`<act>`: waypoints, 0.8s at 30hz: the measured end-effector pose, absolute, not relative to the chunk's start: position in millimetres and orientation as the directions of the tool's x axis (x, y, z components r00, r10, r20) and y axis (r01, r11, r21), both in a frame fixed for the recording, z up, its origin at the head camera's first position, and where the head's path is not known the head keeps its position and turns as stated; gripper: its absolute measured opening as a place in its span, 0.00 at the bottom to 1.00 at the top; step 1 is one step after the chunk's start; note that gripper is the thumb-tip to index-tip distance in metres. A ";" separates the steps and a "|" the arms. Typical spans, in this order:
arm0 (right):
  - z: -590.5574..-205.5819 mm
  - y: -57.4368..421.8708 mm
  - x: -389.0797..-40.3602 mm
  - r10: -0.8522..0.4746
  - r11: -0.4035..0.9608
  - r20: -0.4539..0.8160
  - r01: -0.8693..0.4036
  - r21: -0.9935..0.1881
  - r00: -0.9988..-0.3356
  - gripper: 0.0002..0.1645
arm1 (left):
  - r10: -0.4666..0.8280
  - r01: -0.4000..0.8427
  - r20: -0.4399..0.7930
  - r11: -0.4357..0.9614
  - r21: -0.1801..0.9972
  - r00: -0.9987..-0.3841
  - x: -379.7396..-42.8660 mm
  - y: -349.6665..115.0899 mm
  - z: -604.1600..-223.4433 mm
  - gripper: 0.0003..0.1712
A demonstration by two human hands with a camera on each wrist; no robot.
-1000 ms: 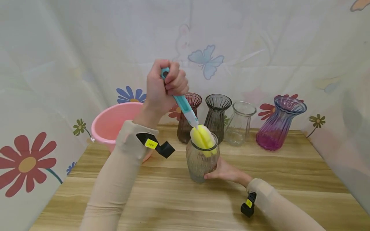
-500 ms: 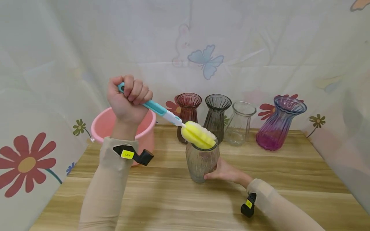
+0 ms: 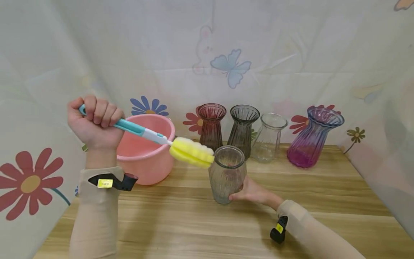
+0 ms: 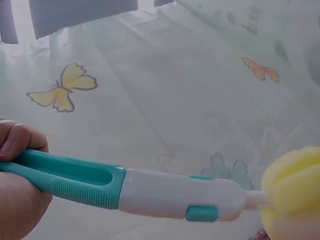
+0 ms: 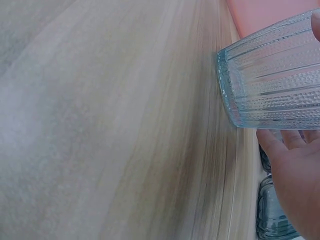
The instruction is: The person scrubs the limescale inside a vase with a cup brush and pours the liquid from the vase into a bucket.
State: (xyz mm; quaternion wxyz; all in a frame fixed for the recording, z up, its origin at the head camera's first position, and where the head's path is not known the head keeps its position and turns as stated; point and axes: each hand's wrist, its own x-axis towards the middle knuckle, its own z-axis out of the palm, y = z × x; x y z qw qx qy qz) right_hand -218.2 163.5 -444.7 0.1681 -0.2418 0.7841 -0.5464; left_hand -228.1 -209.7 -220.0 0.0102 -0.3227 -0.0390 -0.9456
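Observation:
My left hand (image 3: 97,124) grips the teal end of a sponge bottle brush (image 3: 191,151), raised in front of the pink bucket. The brush lies aslant, its yellow and white sponge head just left of the mouth of a ribbed clear glass vase (image 3: 228,180). In the left wrist view the teal and white brush handle (image 4: 170,192) runs from the curled fingers to the sponge. My right hand (image 3: 253,192) holds the vase low on its right side, thumb in front. The right wrist view has the vase base (image 5: 230,90) at the tabletop; the right hand (image 5: 300,180) is around it.
A pink bucket (image 3: 145,167) stands at the left. Along the back are a dark red vase (image 3: 211,126), a grey vase (image 3: 242,133), a clear vase (image 3: 266,144) and a purple-blue vase (image 3: 308,144). All rest on a wooden table (image 3: 181,230) before a patterned curtain.
The sponge head has come up out of the vase. My left hand has swung left and down with the brush, which lies flatter now. The right hand and vase have stayed put.

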 end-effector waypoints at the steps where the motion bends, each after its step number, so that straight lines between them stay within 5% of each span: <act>1: -444.4 163.4 -218.1 -0.565 0.284 0.000 -0.194 -0.939 -0.825 0.51 | 0.033 0.041 0.613 -0.993 0.107 -0.790 -228.3 -211.7 -221.5 0.23; 7: -442.9 162.4 -217.6 -0.560 0.272 -0.010 -0.172 -0.947 -0.828 0.51 | 0.374 -0.022 0.535 -0.833 0.553 -0.758 -240.3 -199.5 -230.0 0.26; 13: -442.5 162.9 -217.0 -0.568 0.260 -0.011 -0.167 -0.951 -0.823 0.51 | 0.587 -0.039 0.184 -0.347 0.937 -0.788 -260.1 -156.4 -241.9 0.24; 18: -442.7 163.6 -217.5 -0.564 0.251 -0.006 -0.164 -0.954 -0.826 0.51 | 0.535 -0.080 -0.101 0.062 0.995 -0.839 -274.8 -114.9 -259.0 0.24; 24: -444.2 162.6 -218.0 -0.568 0.254 0.004 -0.180 -0.950 -0.823 0.50 | 0.467 -0.131 -0.276 0.319 0.939 -0.840 -291.7 -82.8 -291.8 0.24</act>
